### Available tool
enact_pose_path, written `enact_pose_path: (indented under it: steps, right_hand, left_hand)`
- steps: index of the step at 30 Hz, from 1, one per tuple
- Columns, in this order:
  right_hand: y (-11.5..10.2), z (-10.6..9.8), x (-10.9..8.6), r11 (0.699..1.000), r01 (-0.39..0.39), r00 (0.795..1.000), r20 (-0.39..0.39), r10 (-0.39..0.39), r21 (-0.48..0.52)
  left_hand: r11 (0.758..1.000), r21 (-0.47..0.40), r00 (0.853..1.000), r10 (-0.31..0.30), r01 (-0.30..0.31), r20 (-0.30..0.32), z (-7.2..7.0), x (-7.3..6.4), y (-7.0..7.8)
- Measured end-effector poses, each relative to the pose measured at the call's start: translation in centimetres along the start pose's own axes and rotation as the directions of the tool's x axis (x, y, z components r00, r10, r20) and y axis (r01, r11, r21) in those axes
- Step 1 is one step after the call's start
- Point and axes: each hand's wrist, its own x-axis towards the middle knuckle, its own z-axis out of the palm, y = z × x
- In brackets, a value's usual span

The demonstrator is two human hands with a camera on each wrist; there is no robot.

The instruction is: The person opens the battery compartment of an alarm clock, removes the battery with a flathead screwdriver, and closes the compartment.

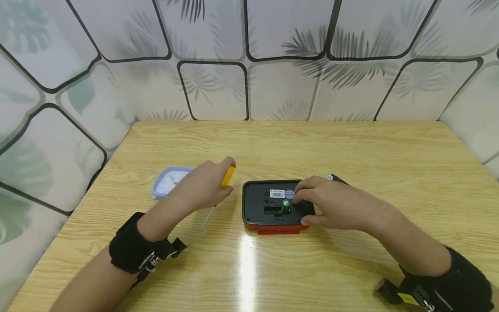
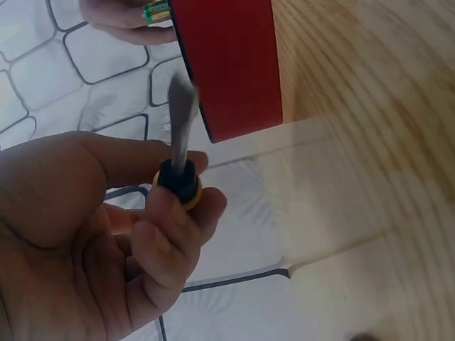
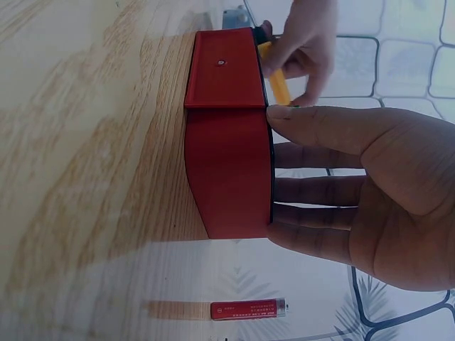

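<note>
My left hand [image 1: 208, 182] grips a screwdriver [image 1: 228, 176] by its yellow handle, its blade slanting down toward the table. The flat tip shows in the left wrist view, beside a red box-shaped device [image 2: 231, 67]. That device lies on the table with its black back panel [image 1: 255, 197] facing up. A green battery [image 1: 286, 203] stands tilted up out of the slot in the panel. With fairly straight fingers, my right hand [image 1: 331, 201] touches the device's right side, thumb at the near edge [image 3: 281, 112] and fingertips along the panel's rim.
A light blue clock [image 1: 161, 186] lies behind my left hand, partly covered by it. To the right of the device, a red battery [image 3: 245, 310] stands on end on the wooden table [image 1: 273, 149]. Patterned walls [image 1: 280, 91] border the table at the back and sides.
</note>
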Motion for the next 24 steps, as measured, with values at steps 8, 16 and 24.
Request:
enact_pose_path:
  steps: [8, 16, 24]
  right_hand:
    - [0.0, -0.1, 0.0, 1.000, -0.005, 1.000, 0.013, 0.005, 0.011]
    - [0.0, -0.1, 0.0, 1.000, -0.003, 1.000, 0.018, 0.003, 0.020]
    - [0.0, -0.2, 0.0, 0.999, 0.000, 1.000, 0.016, -0.001, 0.034]
  left_hand:
    - [0.999, 0.013, 0.956, -0.047, 0.045, 0.291, 1.0, 0.6, -0.5]
    - [0.992, -0.084, 0.905, -0.048, 0.091, 0.422, 1.5, 0.8, -0.7]
    - [0.989, -0.109, 0.904, -0.043, 0.098, 0.425, 1.3, 0.7, -0.7]
